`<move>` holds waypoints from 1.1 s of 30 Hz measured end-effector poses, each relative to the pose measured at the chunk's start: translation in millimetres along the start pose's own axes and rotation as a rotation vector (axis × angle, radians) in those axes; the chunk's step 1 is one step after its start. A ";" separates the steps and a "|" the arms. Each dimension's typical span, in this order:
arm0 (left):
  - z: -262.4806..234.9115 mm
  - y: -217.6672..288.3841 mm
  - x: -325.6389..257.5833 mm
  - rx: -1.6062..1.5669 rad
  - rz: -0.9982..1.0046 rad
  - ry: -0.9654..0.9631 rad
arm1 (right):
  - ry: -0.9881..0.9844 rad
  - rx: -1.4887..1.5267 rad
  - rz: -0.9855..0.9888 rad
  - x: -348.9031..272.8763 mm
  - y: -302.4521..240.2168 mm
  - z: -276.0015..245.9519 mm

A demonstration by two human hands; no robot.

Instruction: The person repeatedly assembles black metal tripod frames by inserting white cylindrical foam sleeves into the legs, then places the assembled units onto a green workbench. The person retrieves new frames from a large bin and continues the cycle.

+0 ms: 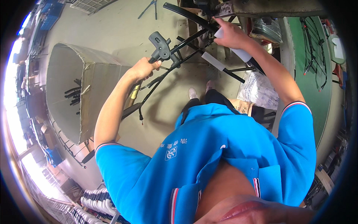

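Note:
A black tubular frame (194, 36) with folding, crossing legs is held up in front of me, under the machine at the top. My left hand (144, 70) is closed round a tube of it, just below a grey plastic joint (161, 46). White sleeves (212, 61) wrap some of its tubes. My right hand (232, 35) curls round the frame's far right part beside a white wrap, its index finger stretched up to the dark metal end of the machine (225, 9). What lies under the right palm is hidden.
At the left stands a large cardboard-edged bin (86, 97) with black parts inside. A green table (302, 80) at the right carries thin black frames (312, 52). White sacks (259, 89) and a brown carton (241, 106) lie on the floor near my feet. White curved parts (97, 201) are racked lower left.

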State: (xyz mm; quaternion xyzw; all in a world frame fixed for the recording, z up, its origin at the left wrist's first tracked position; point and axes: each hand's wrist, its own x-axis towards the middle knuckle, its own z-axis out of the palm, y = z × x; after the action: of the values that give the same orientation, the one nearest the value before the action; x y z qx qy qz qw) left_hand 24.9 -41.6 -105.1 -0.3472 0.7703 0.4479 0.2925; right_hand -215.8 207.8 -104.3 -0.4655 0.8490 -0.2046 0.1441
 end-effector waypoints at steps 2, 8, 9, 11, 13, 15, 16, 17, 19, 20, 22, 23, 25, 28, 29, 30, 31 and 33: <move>-0.5 -1.3 -0.4 0.009 0.002 -0.002 | 0.147 -0.061 0.018 -26.5 -3.5 -9.5; -0.7 -4.6 2.2 0.031 0.031 -0.009 | 0.099 -0.118 0.178 -71.5 12.4 -3.4; -1.4 -4.3 3.2 0.017 0.032 -0.015 | 0.137 -0.127 0.154 -71.9 9.7 -0.7; -2.4 -3.2 1.7 0.010 0.026 -0.023 | 0.190 -0.142 0.110 -70.2 11.1 5.4; -3.6 -2.8 0.9 -0.006 0.011 -0.042 | 0.186 -0.135 0.128 -69.2 7.1 3.6; -3.9 -6.0 3.2 -0.005 0.016 -0.038 | 0.175 -0.134 0.136 -68.1 2.2 1.8; -3.6 -6.9 4.0 -0.006 0.017 -0.038 | 0.172 -0.141 0.134 -67.4 2.3 1.8; -4.0 -6.1 3.7 -0.013 0.019 -0.035 | 0.169 -0.148 0.132 -66.5 2.9 2.3; -5.3 -3.9 2.8 -0.026 0.020 -0.029 | 0.158 -0.158 0.138 -65.2 2.5 1.9; -5.6 -4.3 3.7 -0.035 0.020 -0.040 | 0.150 -0.160 0.146 -64.9 1.4 1.6; -5.4 -6.7 5.0 -0.050 0.020 -0.062 | 0.148 -0.162 0.143 -64.4 2.2 1.6; -4.3 -7.6 4.4 -0.054 0.015 -0.060 | 0.154 -0.162 0.132 -64.6 4.0 2.2; -3.9 -8.5 4.2 -0.058 0.007 -0.054 | 0.151 -0.162 0.127 -64.7 4.4 2.6; -4.1 -9.4 4.6 -0.051 -0.002 -0.051 | 0.139 -0.154 0.130 -64.2 2.4 1.8; -4.6 -10.2 5.0 -0.050 0.002 -0.049 | 0.144 -0.148 0.121 -63.9 4.4 2.1; -4.9 -10.8 5.8 -0.048 0.006 -0.048 | 0.148 -0.142 0.113 -63.6 6.3 2.9; -2.7 -10.8 5.8 -0.046 0.019 -0.044 | 0.151 -0.148 0.109 -65.3 7.9 4.1; -0.6 -7.0 0.8 -0.024 0.039 -0.025 | 0.158 -0.161 0.103 -68.3 11.0 6.6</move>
State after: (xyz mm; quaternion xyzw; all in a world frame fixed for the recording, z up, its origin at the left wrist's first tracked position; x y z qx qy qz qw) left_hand 30.0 -44.9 -108.8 -0.3298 0.7679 0.4670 0.2890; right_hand -185.1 269.7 -111.7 -0.4140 0.8940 -0.1640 0.0492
